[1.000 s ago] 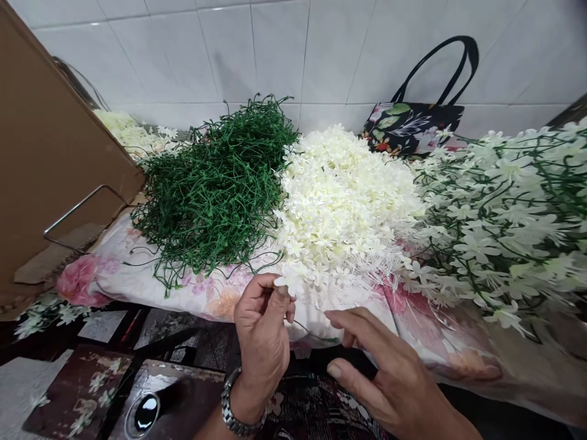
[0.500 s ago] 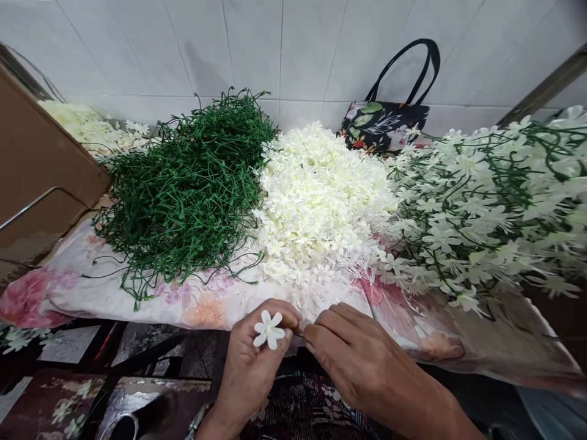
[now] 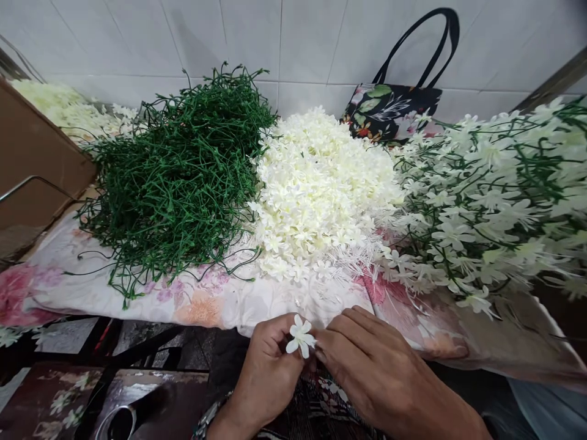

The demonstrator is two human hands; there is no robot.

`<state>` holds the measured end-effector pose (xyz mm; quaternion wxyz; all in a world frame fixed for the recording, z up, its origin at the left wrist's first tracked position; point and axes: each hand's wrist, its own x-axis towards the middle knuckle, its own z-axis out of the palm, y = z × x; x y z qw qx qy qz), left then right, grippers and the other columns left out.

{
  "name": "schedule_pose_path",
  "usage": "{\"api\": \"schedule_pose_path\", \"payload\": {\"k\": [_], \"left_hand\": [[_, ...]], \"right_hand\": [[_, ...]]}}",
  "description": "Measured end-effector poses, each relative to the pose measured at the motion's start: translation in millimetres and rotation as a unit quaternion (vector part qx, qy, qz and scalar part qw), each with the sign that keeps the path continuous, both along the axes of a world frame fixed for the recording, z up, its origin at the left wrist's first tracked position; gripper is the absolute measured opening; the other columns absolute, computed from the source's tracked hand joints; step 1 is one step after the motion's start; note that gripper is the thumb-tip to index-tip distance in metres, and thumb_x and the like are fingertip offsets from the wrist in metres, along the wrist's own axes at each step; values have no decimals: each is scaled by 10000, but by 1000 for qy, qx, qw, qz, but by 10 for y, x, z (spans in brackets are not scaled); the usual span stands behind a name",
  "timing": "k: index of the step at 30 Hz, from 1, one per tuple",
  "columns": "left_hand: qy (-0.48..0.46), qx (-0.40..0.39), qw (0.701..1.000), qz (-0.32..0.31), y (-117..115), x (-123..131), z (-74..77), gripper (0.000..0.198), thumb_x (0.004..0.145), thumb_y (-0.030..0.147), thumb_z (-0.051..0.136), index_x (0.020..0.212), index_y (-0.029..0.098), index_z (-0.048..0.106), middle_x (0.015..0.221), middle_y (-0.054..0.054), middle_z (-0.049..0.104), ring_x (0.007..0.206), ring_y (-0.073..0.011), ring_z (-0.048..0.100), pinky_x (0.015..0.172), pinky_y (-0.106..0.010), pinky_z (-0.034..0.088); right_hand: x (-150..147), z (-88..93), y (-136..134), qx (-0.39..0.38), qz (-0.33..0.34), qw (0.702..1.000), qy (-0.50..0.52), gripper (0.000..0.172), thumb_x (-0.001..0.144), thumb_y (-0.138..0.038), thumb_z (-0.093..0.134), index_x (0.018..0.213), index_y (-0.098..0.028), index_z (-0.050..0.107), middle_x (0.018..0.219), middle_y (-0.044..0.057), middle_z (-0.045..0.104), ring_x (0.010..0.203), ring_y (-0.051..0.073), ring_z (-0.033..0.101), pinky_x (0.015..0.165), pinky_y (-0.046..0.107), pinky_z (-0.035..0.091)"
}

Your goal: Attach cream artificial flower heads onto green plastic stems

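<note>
While left grip [image 3: 275, 370] pinches a flower [image 3: 300, 337] and right grip [image 3: 373, 354] curls, contents hidden, sprays [image 3: 454, 235] at right look done; stems [image 3: 174, 177], blossoms [image 3: 321, 183] lie loose

Pale tiled wall [image 3: 302, 43] behind floral-clothed table [image 3: 259, 300].

The small flower [image 3: 301, 337] is white with slim petals. The stems [image 3: 178, 177] are deep green; the heaped blossoms [image 3: 321, 189] creamy white, faintly yellow. White and green mingle in the sprays [image 3: 486, 214]. The cloth [image 3: 257, 305] is white — printed pink, lilac and orange. The bag [image 3: 389, 115] is black — patterned with colourful flowers and green leaves.
</note>
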<state>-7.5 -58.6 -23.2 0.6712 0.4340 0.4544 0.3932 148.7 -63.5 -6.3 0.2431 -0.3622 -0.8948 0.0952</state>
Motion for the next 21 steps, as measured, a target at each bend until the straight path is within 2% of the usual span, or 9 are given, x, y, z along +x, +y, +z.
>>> {"api": "schedule_pose_path", "payload": {"k": [2, 4, 7, 11, 16, 21], "left_hand": [[10, 5, 1000, 19, 7, -4, -26, 167, 664, 191, 611, 515, 148, 549, 462, 41, 432, 452, -75, 346, 446, -186, 304], [0, -6, 999, 36, 10, -24, -64, 147, 680, 231, 631, 572, 141, 588, 498, 20, 501, 457, -76, 356, 448, -188, 303], [-47, -29, 995, 83, 11, -59, -109, 153, 702, 275, 657, 646, 134, 635, 585, -12, 590, 484, -76, 395, 473, -183, 328], [-98, -37, 984, 144, 23, -82, -109, 138, 654, 250, 728, 631, 139, 648, 574, 8, 583, 501, -68, 411, 517, -171, 368], [-121, -43, 977, 170, 45, -69, -102, 146, 639, 250, 763, 636, 143, 664, 596, 5, 605, 536, -75, 462, 540, -168, 398], [-151, -43, 970, 188, 46, -47, -110, 199, 584, 273, 811, 625, 140, 669, 580, 14, 588, 547, -76, 479, 526, -159, 405]], "right_hand": [[72, -27, 48, -8, -32, 999, 33, 136, 904, -151, 435, 872, -165, 567, 717, 33, 589, 650, 140, 512, 594, 274, 401], [165, -73, 138, 3, -79, 996, 50, 134, 909, -178, 444, 878, -169, 574, 733, 37, 607, 674, 135, 539, 614, 262, 417], [270, -162, 299, 24, -138, 990, 0, 198, 906, -141, 413, 810, -164, 585, 716, 44, 593, 683, 142, 544, 634, 269, 405], [261, -239, 406, -5, -127, 990, -65, 243, 905, -128, 379, 777, -161, 582, 689, 39, 556, 664, 145, 526, 620, 265, 380], [175, -276, 368, -23, -146, 982, -117, 204, 880, -158, 428, 706, -173, 534, 669, 25, 533, 621, 151, 514, 572, 269, 351], [158, -338, 332, -15, -152, 985, -78, 200, 888, -129, 412, 746, -163, 549, 694, 34, 537, 654, 151, 519, 604, 262, 372]]}}
